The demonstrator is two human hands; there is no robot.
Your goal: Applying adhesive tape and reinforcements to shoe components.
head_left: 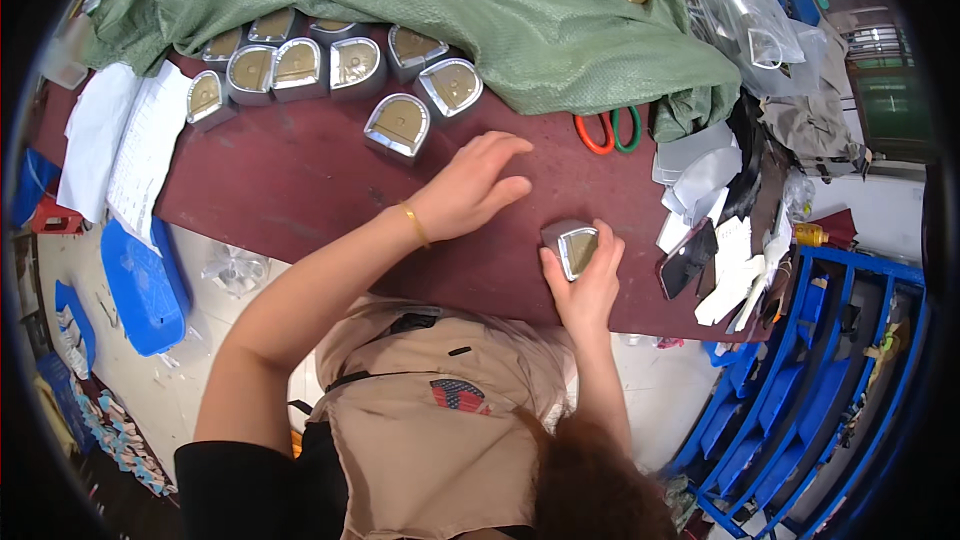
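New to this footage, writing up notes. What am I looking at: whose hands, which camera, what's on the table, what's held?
No machine here: these are a person's bare hands. The single picture comes from the left of two head-worn fisheye cameras looking down, so straight edges bend. The left hand is open and holds nothing. The right hand grips a gray D-shaped case with a shiny rim. On the maroon table are similar cases, a green woven sheet, red and green loop handles and white papers.

the right grip (593, 285) holds a rounded grey case (576, 251).
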